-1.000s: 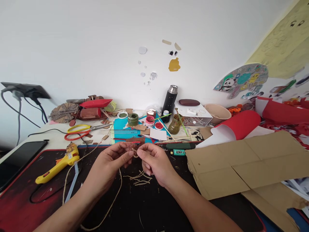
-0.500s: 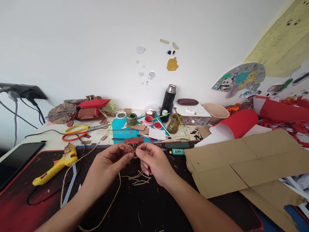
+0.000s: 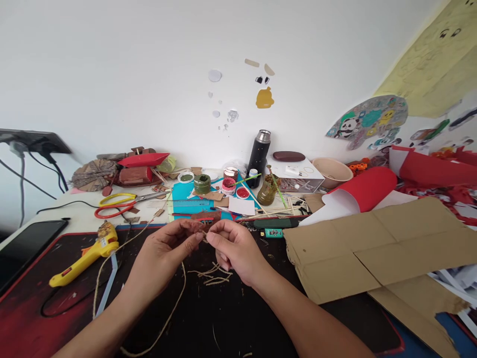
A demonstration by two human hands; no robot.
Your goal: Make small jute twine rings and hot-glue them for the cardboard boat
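Tan twine (image 3: 204, 234) btwn L grip (image 3: 162, 252), R grip (image 3: 237, 250).

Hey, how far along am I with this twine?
Several short twine pieces look already cut, lying on the black mat. In progress: a small twine bit is pinched between the left hand and right hand, mostly hidden by fingers. The loose pieces and long strand appear unused so far; how many are needed, I can't tell.
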